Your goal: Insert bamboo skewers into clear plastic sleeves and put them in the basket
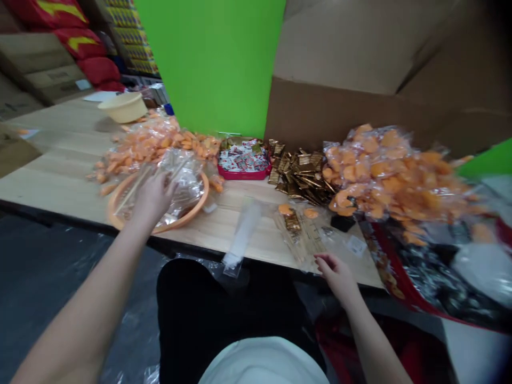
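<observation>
My left hand [154,194] is over an orange plastic basket [203,198] heaped with clear plastic packets [186,178]. Its fingers touch or hover just above the packets, and blur hides whether they grip one. Pale thin sticks show under the hand. At the table's front edge, my right hand [334,272] has its fingers loosely bent and slightly apart, with nothing visible between them. Just beyond its fingertips lie clear packets [294,234] with pale sticks, orange pieces and a gold-brown sachet. Between the hands, a stack of clear plastic sleeves [243,229] overhangs the table edge.
Piles of wrapped orange pieces lie left [152,138] and right [384,165]. Between them are a red tray [244,175] of small printed sachets and gold-brown sachets [300,173]. A cream bowl [125,109] stands back left. A red-edged container [384,261] borders the right side.
</observation>
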Demonstrator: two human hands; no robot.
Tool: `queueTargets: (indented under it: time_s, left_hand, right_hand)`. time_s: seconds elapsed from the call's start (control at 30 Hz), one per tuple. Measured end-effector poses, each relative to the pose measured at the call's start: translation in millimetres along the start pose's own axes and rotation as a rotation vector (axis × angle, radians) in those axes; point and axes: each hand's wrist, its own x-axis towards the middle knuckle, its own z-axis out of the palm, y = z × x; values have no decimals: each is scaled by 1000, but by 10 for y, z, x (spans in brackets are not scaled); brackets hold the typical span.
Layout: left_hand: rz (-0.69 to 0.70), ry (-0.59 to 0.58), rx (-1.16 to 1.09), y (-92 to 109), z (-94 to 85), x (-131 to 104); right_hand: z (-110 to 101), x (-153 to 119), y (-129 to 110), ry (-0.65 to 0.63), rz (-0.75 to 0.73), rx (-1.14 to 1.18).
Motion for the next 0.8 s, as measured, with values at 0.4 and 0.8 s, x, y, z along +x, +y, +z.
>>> queueTargets:
  time_s: [0.4,0.8]
  left_hand:
    - [325,-355,-233,1073,1466,-1770]
    - [258,-321,-205,1080,1592,-1736]
  right_hand:
    - [275,629,46,75,127,-249]
    - [-49,483,227,-216,443,250]
